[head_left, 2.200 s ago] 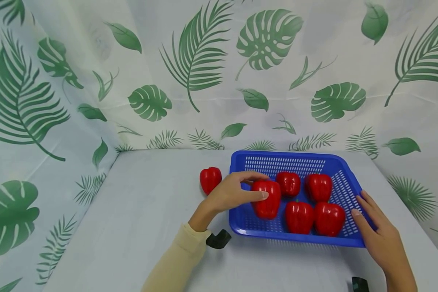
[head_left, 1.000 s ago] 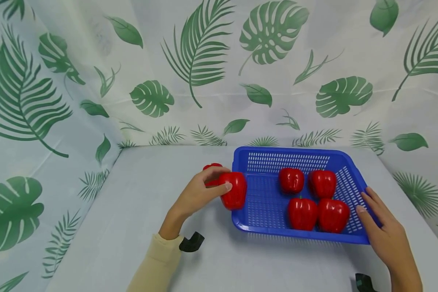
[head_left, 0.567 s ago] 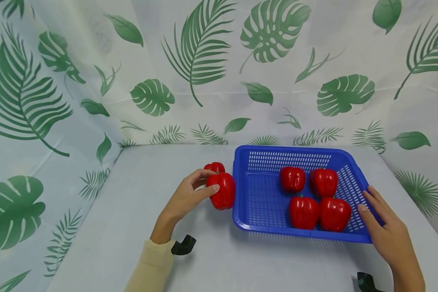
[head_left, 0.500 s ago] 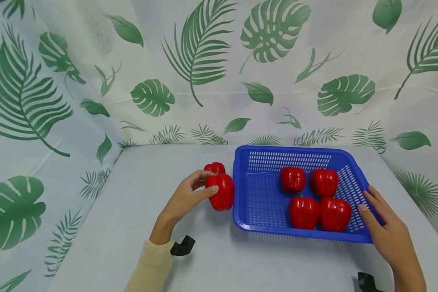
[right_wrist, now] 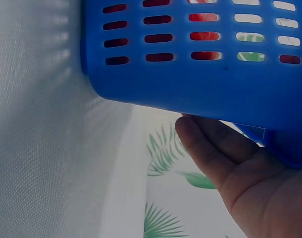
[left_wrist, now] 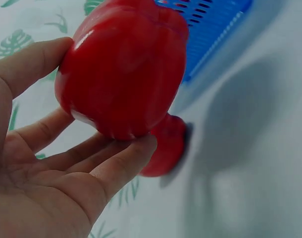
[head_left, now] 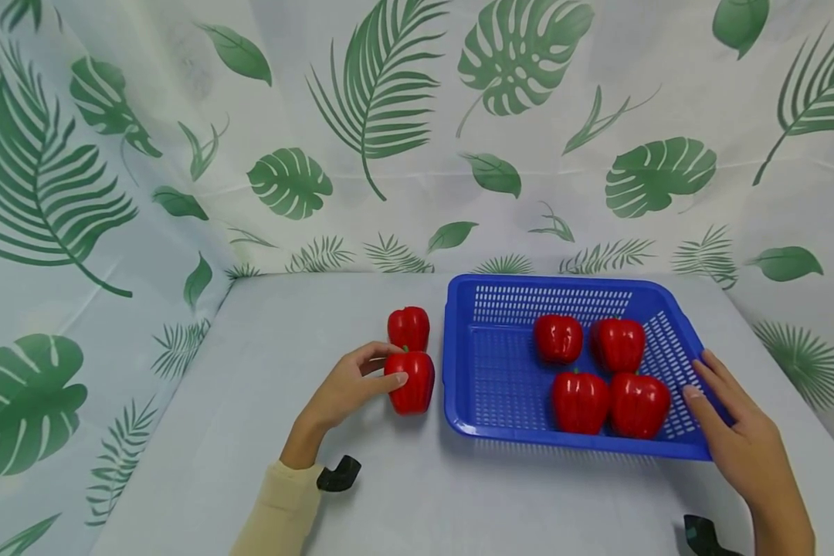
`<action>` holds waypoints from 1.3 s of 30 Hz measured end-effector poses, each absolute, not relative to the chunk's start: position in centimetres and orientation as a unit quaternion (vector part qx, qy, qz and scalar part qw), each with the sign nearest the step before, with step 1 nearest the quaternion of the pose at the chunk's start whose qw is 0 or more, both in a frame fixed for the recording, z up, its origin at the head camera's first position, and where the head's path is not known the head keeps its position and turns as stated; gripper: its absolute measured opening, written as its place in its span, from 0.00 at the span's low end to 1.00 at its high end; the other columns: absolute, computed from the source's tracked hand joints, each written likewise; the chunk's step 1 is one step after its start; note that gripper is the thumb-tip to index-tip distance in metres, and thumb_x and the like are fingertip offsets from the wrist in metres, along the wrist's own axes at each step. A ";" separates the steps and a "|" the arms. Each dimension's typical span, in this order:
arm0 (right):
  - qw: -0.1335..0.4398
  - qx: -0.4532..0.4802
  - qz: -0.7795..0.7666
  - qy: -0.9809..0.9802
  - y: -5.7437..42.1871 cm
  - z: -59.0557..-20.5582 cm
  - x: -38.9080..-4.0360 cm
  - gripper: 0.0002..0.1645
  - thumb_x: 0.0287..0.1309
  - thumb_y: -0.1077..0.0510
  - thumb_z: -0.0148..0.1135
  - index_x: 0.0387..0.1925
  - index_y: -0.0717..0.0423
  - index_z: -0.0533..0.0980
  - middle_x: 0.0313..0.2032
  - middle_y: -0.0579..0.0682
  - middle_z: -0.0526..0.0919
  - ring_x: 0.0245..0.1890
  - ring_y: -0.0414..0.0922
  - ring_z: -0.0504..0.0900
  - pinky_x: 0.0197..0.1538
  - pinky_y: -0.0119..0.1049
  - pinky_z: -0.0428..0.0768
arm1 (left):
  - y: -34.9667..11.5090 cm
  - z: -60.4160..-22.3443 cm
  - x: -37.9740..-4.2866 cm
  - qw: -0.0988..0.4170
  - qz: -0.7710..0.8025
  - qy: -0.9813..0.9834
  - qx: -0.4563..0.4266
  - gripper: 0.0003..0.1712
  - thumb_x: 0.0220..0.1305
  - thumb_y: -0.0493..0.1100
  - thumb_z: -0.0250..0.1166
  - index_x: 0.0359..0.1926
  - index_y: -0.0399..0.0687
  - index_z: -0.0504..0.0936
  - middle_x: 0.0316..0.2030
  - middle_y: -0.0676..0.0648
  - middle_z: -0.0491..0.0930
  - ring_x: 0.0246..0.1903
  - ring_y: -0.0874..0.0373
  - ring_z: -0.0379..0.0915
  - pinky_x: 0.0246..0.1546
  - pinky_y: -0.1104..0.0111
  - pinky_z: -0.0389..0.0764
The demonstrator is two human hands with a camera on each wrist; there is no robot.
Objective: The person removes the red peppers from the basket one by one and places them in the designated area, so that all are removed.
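Note:
My left hand (head_left: 347, 386) pinches a shiny red bell pepper (head_left: 411, 382) between thumb and fingertips, left of the blue basket (head_left: 500, 442). In the left wrist view the held bell pepper (left_wrist: 124, 69) fills much of the picture, its shadow falling on the white tabletop. Just behind it stands another red bell pepper (head_left: 408, 327). My right hand (head_left: 744, 432) holds the basket's right rim, the thumb over the edge and the fingers along the outside. The right wrist view shows the fingers under the rim of the slotted blue wall (right_wrist: 156, 84).
Several red bell peppers (head_left: 580, 403) sit in the right half of the basket, whose left half shows bare mesh. A white tabletop (head_left: 250, 363) runs under everything. A leaf-printed curtain (head_left: 403, 208) stands behind and at both sides.
My left hand has lifted the bell pepper out of the basket, carried it left over the rim and lowered it in front of the other pepper outside. The right hand stays on the rim.

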State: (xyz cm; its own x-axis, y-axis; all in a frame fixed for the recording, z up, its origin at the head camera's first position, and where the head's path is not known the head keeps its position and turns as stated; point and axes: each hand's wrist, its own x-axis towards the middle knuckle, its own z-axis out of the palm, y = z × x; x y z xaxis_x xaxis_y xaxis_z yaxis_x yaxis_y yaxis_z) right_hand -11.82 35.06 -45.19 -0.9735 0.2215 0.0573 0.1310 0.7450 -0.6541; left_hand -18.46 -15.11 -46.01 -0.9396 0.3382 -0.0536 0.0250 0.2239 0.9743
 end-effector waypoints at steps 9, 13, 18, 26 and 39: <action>0.067 -0.094 0.342 -0.933 35.0 -45.1 -11.8 0.39 0.84 0.47 0.45 0.84 0.61 0.51 0.84 0.62 0.45 0.78 0.77 0.46 0.57 0.84 0.61 | -15.4 -47.6 -18.3 0.142 0.603 0.775 0.122 0.24 0.69 0.45 0.72 0.63 0.44 0.81 0.64 0.44 0.79 0.71 0.37 0.69 0.63 0.45 0.80; 0.070 -0.094 0.344 -0.932 35.0 -45.2 -11.7 0.39 0.84 0.47 0.46 0.84 0.60 0.51 0.84 0.62 0.46 0.78 0.77 0.47 0.56 0.84 0.62 | -15.3 -48.2 -18.2 0.150 0.596 0.780 0.119 0.24 0.69 0.46 0.72 0.63 0.45 0.81 0.63 0.45 0.80 0.70 0.37 0.69 0.64 0.45 0.79; 0.077 -0.092 0.352 -0.928 35.1 -45.4 -11.6 0.39 0.84 0.47 0.47 0.84 0.60 0.52 0.84 0.61 0.47 0.78 0.76 0.47 0.58 0.84 0.61 | -15.3 -48.7 -18.1 0.157 0.596 0.778 0.122 0.25 0.69 0.45 0.72 0.64 0.45 0.81 0.62 0.44 0.80 0.70 0.37 0.69 0.64 0.45 0.79; 0.085 -0.081 0.360 -0.925 35.1 -45.8 -11.6 0.38 0.84 0.47 0.48 0.84 0.58 0.53 0.84 0.60 0.47 0.79 0.75 0.47 0.62 0.84 0.57 | -15.4 -49.3 -17.9 0.167 0.612 0.762 0.130 0.25 0.71 0.43 0.70 0.65 0.43 0.79 0.64 0.42 0.79 0.70 0.37 0.69 0.64 0.47 0.80; 0.089 -0.080 0.363 -0.924 34.9 -45.6 -11.4 0.37 0.84 0.49 0.47 0.84 0.59 0.54 0.84 0.60 0.48 0.79 0.75 0.48 0.60 0.84 0.59 | -15.8 -49.5 -18.1 0.176 0.609 0.761 0.137 0.33 0.71 0.46 0.69 0.72 0.40 0.73 0.69 0.39 0.74 0.71 0.38 0.68 0.64 0.47 0.79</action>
State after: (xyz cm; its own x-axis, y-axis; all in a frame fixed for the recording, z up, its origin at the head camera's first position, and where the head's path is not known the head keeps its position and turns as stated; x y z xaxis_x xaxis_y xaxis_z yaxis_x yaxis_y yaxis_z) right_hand -11.44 34.86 -45.65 -0.9714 0.2120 0.1072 0.0822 0.7234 -0.6855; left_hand -18.12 -15.81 -49.50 -0.9004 0.4230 -0.1019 -0.0068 0.2204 0.9754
